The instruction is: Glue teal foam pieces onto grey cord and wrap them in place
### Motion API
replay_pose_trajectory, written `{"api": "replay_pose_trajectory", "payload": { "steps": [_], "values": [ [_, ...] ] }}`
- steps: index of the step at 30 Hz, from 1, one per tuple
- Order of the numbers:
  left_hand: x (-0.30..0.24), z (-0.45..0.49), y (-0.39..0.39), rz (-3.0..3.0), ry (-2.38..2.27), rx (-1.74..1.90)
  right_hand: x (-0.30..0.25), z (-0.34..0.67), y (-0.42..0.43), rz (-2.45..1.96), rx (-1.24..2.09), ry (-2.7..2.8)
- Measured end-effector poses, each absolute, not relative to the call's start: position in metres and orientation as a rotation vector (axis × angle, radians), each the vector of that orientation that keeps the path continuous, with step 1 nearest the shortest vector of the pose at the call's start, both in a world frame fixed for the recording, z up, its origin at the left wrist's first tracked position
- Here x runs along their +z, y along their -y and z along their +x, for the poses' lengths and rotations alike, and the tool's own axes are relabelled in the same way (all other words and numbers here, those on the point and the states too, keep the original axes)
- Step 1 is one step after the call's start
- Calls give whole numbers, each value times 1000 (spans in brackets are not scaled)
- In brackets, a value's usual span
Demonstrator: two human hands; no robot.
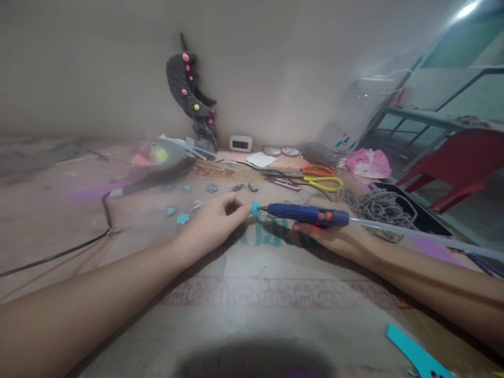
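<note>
My left hand [218,223] pinches a small teal flower-shaped cutout [255,208] between its fingertips, just above the cardboard sheet [252,294]. Gripped in my right hand [334,236] is a blue glue gun [309,214], lying level with its nozzle touching the cutout. A clear glue stick [417,235] juts out of the gun's back toward the right. More small teal cutouts [181,218] lie on the surface left of my left hand.
Orange scissors [317,170] and yellow scissors [325,183] lie behind the gun. A tangle of grey cord [374,207] sits at right beside a dark tray [423,218]. A black cable [106,210] runs at left. A dark feather ornament [189,94] leans on the wall, and a teal strip [417,357] lies near.
</note>
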State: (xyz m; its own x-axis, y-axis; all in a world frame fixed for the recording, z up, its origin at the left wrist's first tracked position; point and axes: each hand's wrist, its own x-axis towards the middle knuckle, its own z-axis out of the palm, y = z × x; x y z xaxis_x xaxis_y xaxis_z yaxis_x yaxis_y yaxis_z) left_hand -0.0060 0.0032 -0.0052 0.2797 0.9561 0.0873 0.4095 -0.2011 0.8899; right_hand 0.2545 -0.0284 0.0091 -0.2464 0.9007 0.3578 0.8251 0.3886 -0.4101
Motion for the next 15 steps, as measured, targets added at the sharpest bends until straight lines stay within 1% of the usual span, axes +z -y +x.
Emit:
{"api": "replay_pose_trajectory", "payload": {
  "steps": [6, 15],
  "values": [
    [-5, -6, -3, 1772, -1234, 864, 6, 258, 23, -1456, 251, 2136],
    [-9, -8, -5, 1757, -1234, 855, 2, 258, 19, -1470, 250, 2108]
  ]
}}
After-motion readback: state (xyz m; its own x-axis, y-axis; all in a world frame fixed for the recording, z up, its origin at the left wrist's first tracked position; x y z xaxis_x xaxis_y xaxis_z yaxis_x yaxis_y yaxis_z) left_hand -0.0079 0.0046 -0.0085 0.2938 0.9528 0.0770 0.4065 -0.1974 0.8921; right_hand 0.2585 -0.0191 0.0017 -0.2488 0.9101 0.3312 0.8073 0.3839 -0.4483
